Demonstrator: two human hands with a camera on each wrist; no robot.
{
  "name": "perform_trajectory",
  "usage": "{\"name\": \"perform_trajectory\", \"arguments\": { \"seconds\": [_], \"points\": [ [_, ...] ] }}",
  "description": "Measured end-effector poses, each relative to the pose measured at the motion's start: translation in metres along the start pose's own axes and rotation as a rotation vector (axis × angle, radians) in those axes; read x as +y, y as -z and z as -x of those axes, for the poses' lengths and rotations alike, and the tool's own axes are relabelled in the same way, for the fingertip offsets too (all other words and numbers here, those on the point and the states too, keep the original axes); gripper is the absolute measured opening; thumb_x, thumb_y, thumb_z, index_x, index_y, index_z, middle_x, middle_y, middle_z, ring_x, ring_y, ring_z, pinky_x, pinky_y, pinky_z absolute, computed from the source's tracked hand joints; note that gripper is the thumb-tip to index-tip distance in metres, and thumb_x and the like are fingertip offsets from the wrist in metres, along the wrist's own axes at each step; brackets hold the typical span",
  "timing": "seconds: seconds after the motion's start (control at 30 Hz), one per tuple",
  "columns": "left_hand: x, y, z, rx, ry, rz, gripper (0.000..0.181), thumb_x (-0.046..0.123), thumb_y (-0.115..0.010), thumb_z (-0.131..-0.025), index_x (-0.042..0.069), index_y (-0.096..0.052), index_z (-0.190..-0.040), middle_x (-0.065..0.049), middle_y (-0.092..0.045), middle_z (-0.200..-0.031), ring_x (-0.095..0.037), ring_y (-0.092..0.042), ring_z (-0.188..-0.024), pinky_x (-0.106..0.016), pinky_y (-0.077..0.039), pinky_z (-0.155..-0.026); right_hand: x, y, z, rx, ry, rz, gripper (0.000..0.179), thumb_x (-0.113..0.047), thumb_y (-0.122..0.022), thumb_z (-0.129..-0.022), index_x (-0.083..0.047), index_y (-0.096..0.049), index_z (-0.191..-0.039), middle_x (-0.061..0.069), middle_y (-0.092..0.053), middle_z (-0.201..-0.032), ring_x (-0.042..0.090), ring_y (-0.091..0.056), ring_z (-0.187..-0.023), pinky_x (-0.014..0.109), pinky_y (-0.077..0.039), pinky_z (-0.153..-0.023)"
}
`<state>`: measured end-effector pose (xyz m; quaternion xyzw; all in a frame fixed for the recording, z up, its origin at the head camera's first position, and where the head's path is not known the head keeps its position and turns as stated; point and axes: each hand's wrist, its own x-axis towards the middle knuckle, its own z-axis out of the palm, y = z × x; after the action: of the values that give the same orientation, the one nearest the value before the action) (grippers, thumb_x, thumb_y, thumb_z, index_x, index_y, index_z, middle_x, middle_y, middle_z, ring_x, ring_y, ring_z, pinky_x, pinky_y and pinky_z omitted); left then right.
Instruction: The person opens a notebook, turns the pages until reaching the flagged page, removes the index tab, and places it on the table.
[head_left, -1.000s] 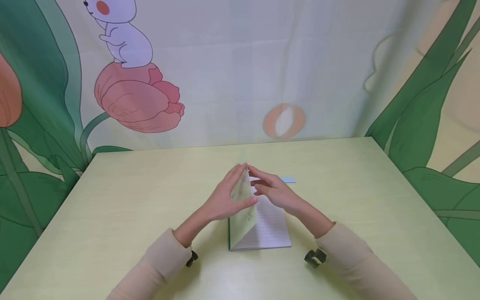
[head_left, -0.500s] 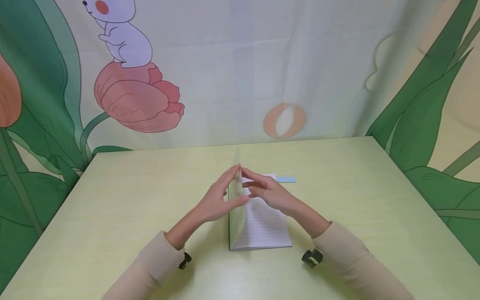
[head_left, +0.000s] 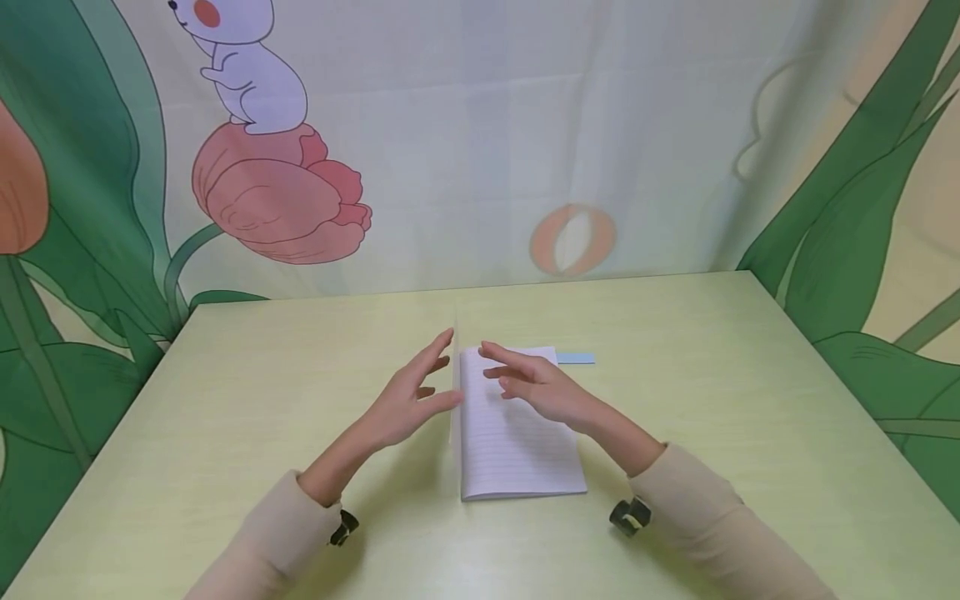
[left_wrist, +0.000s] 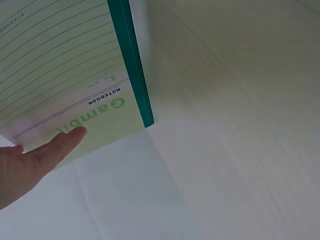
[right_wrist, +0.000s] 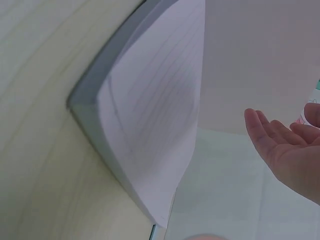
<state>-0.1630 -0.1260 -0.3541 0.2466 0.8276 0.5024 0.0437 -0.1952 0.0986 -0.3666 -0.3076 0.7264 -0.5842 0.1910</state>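
Observation:
A notebook (head_left: 525,458) lies with a lined white page facing up, its cover standing upright, edge-on in the head view. The left wrist view shows the cover's outer face (left_wrist: 60,65), pale green with printed lines and the word NOTEBOOK, beside a dark green spine (left_wrist: 135,65). My left hand (head_left: 405,400) is at the cover's outer side, fingers extended, thumb tip right at its edge. Over the page hovers my right hand (head_left: 547,387), fingers loosely bent and holding nothing; in the right wrist view it faces the cover's inner side (right_wrist: 250,60).
A light blue strip (head_left: 576,358) pokes out past the notebook's far right corner. The pale yellow table (head_left: 262,400) ends at a printed curtain (head_left: 450,167) behind. Small black devices hang under both wrists, one below the right sleeve (head_left: 630,517).
The cover has swung leftward from a slant over the page to upright. My left hand has moved left with it; the right hand stays over the page, now apart from the cover.

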Motion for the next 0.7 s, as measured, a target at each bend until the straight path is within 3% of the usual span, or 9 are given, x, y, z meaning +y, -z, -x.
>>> {"name": "perform_trajectory", "arguments": {
  "seconds": [0.27, 0.47, 0.7],
  "points": [
    [-0.008, 0.014, 0.010, -0.010, -0.033, 0.047, 0.073, 0.010, -0.056, -0.088, 0.008, -0.013, -0.146, -0.018, -0.020, -0.148, -0.038, -0.032, -0.128, -0.050, -0.039, -0.093, 0.003, 0.010, 0.007, 0.027, -0.030, 0.047, 0.051, 0.001, -0.039, -0.094, -0.002, -0.024, -0.143, 0.016, -0.028, -0.145, 0.032, -0.039, -0.125, 0.041, -0.041, -0.092],
    [-0.015, 0.029, 0.018, -0.023, -0.057, 0.050, 0.075, 0.007, -0.056, -0.087, 0.009, -0.012, -0.147, -0.016, -0.019, -0.148, -0.037, -0.032, -0.128, -0.052, -0.036, -0.094, 0.009, 0.019, 0.014, 0.041, -0.049, 0.059, 0.051, 0.000, -0.039, -0.095, 0.000, -0.023, -0.143, 0.016, -0.026, -0.146, 0.033, -0.037, -0.126, 0.045, -0.039, -0.094],
    [-0.022, 0.044, 0.027, -0.046, -0.072, -0.009, 0.071, 0.005, -0.057, -0.085, 0.005, -0.018, -0.145, -0.018, -0.023, -0.147, -0.040, -0.031, -0.128, -0.053, -0.036, -0.094, 0.015, 0.028, 0.021, 0.062, -0.069, 0.064, 0.051, -0.005, -0.041, -0.096, 0.000, -0.023, -0.143, 0.018, -0.026, -0.146, 0.033, -0.036, -0.127, 0.046, -0.038, -0.095]
  ]
}}
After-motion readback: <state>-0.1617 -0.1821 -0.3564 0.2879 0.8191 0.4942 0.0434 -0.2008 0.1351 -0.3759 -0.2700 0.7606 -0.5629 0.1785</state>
